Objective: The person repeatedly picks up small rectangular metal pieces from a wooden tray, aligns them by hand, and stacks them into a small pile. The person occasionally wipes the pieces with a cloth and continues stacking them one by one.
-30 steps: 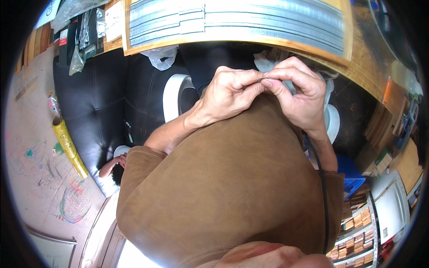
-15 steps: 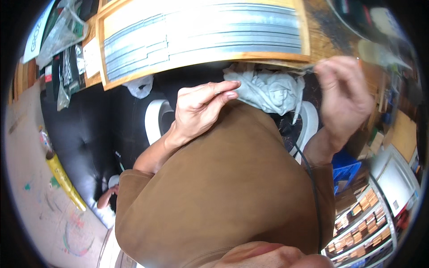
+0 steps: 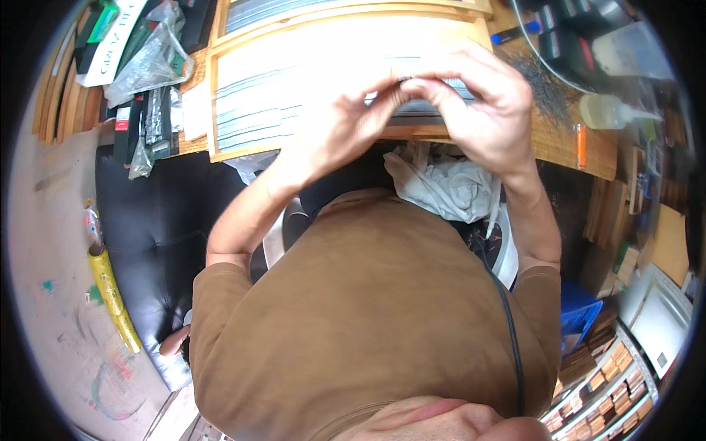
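Observation:
My left hand [image 3: 337, 131] and my right hand [image 3: 489, 106] meet fingertip to fingertip above a shallow wooden tray [image 3: 287, 145]. Both are closed in a pinch. Whatever lies between the fingertips is too small and washed out by glare to name. Inside the tray are rows of thin grey metal strips [image 3: 254, 110], partly hidden by my hands and overexposed in the middle. A heap of thin dark needle-like pieces [image 3: 544, 88] lies on the wooden table, to the right of my right hand.
A whitish cloth [image 3: 452, 192] hangs below the tray's front edge. On the right are a blue marker [image 3: 515, 32], a squeeze bottle [image 3: 607, 112] and an orange stick [image 3: 582, 145]. Plastic bags [image 3: 151, 66] and dark boxes crowd the left. A black padded seat [image 3: 151, 220] stands below.
My right hand has moved left from beside the needle heap, and my left hand has risen forward. They now meet over the tray. The view has shifted, showing more of the table.

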A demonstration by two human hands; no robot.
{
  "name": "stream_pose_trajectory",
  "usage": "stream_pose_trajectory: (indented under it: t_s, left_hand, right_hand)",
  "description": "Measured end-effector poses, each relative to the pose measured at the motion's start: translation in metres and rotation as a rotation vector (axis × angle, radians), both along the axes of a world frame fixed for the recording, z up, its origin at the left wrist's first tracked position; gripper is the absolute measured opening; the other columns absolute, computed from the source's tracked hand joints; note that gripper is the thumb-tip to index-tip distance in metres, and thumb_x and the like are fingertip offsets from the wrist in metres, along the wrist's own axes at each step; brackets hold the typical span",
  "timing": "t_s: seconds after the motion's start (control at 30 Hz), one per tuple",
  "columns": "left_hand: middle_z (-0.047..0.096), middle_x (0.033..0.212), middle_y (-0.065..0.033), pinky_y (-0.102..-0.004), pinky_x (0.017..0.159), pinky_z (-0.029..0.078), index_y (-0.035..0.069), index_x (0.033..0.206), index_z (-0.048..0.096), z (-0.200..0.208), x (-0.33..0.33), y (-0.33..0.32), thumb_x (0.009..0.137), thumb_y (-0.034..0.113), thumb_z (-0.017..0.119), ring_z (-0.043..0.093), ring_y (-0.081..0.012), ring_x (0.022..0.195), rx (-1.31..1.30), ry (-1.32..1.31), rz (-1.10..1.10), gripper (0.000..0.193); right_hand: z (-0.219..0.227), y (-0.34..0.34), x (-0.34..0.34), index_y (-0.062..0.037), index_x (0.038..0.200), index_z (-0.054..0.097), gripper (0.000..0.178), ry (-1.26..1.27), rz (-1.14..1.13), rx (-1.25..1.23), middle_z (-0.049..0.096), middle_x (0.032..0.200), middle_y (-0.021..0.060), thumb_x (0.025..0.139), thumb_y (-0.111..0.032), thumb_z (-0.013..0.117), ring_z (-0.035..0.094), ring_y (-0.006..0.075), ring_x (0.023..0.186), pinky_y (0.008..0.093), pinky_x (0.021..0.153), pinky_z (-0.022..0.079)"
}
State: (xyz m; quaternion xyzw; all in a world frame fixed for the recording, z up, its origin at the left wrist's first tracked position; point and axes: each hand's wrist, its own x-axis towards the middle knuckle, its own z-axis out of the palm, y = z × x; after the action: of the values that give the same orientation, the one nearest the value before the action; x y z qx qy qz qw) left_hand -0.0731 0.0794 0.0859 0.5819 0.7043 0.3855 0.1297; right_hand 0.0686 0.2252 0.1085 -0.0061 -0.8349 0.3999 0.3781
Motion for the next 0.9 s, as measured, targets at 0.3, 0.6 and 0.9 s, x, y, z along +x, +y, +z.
stream_pose_trajectory:
  t_s: [0.3, 0.6, 0.9]
  left_hand:
    - [0.076, 0.105, -0.0070, -0.0302, 0.092, 0.054, 0.002, 0.116, 0.075, -0.059, -0.061, 0.067, 0.100, 0.008, 0.062, 0.069, -0.0137, 0.097, 0.194, -1.280, -0.182, 0.021]
    - [0.078, 0.097, -0.0054, -0.0281, 0.081, 0.059, 0.008, 0.112, 0.079, 0.050, 0.001, -0.009, 0.094, 0.019, 0.077, 0.073, -0.0130, 0.087, -0.240, -0.616, -0.267, 0.021]
    - [0.077, 0.102, -0.0164, -0.0226, 0.066, 0.064, -0.004, 0.115, 0.072, -0.081, 0.035, -0.037, 0.099, 0.011, 0.068, 0.078, -0.0220, 0.088, -0.643, -1.637, -0.058, 0.022]
  right_hand:
    - [-0.040, 0.043, -0.084, 0.0041, 0.095, 0.076, 0.009, -0.138, 0.084, -0.414, 0.072, 0.082, 0.0092, 0.089, -0.002, 0.076, 0.067, 0.0130, 0.074, 0.0270, 0.065, 0.053]
    - [0.018, -0.030, 0.018, 0.0033, 0.105, 0.074, 0.014, -0.225, -0.047, -0.429, 0.070, 0.096, 0.0056, 0.092, 0.002, 0.072, 0.066, 0.0123, 0.090, 0.0249, 0.078, 0.053]
    - [-0.128, -0.074, 0.064, 0.0017, 0.110, 0.073, 0.019, -0.429, 0.107, -1.635, 0.065, 0.077, -0.0012, 0.099, -0.012, 0.069, 0.053, 0.0026, 0.062, 0.0181, 0.055, 0.041]
